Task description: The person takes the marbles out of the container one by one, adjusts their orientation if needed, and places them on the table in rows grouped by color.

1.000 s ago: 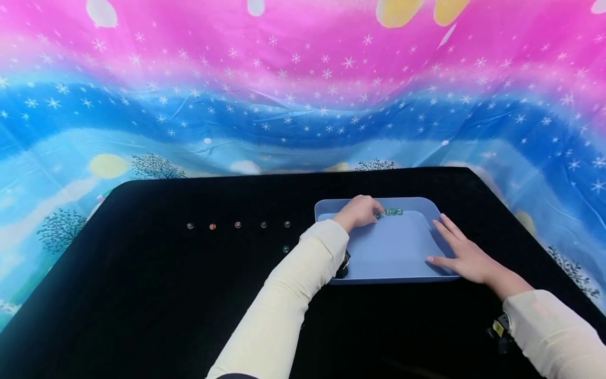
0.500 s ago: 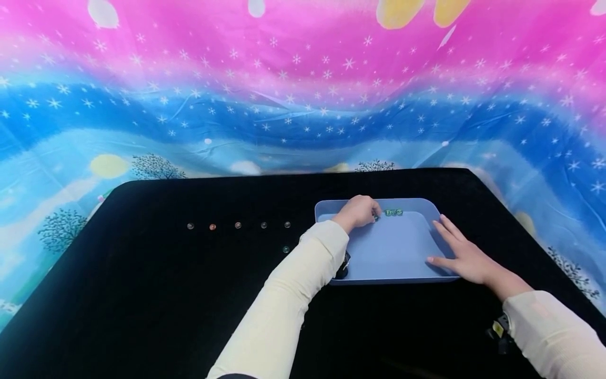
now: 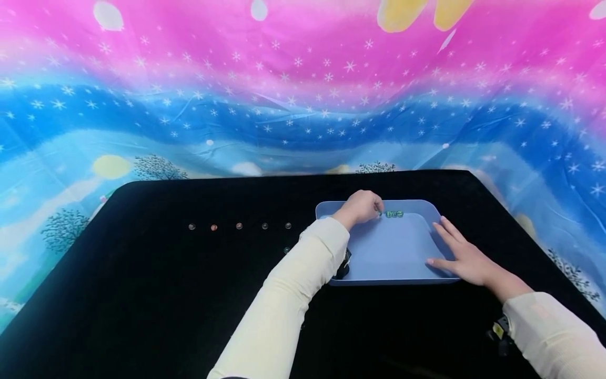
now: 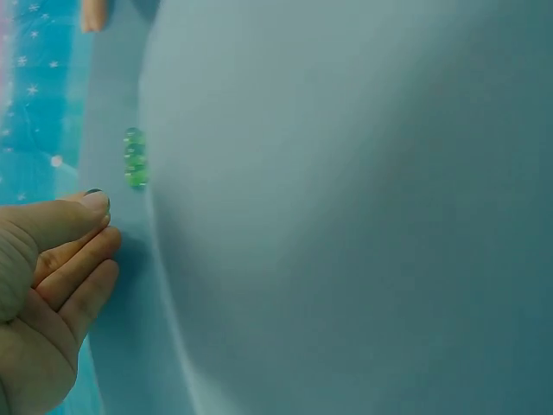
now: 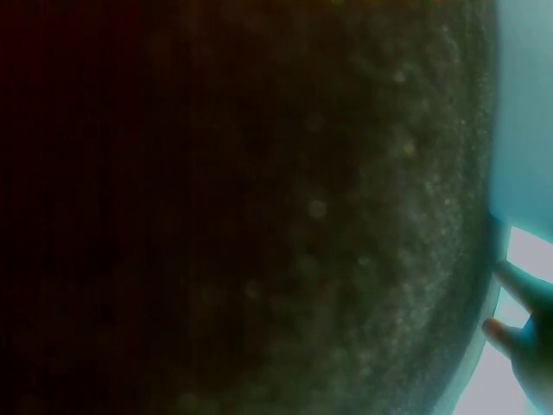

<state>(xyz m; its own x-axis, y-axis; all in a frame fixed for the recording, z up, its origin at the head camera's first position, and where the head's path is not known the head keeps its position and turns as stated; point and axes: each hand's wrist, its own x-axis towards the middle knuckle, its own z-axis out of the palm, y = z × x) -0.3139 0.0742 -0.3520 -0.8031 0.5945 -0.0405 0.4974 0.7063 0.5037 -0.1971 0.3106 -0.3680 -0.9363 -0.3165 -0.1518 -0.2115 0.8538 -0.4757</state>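
In the head view my left hand (image 3: 362,206) is over the back wall of a blue-grey tray (image 3: 393,252). Its thumb and forefinger pinch a green marble (image 4: 94,191), mostly hidden by the fingertips in the left wrist view. Just right of them, a short row of green glass marbles (image 3: 394,214) lies along the tray's back edge. My right hand (image 3: 468,259) rests on the tray's right side with fingers spread, the thumb reaching over the inside.
Left of the tray, several clear and reddish marbles (image 3: 239,226) lie spaced in a row on the black cloth (image 3: 165,289). Another marble (image 3: 286,250) sits nearer, partly covered by my left sleeve (image 3: 303,284). A patterned curtain (image 3: 303,95) hangs behind the table.
My left hand has risen slightly from the tray floor, with the pinched marble now up among its fingertips. The right hand holds still on the tray's side.
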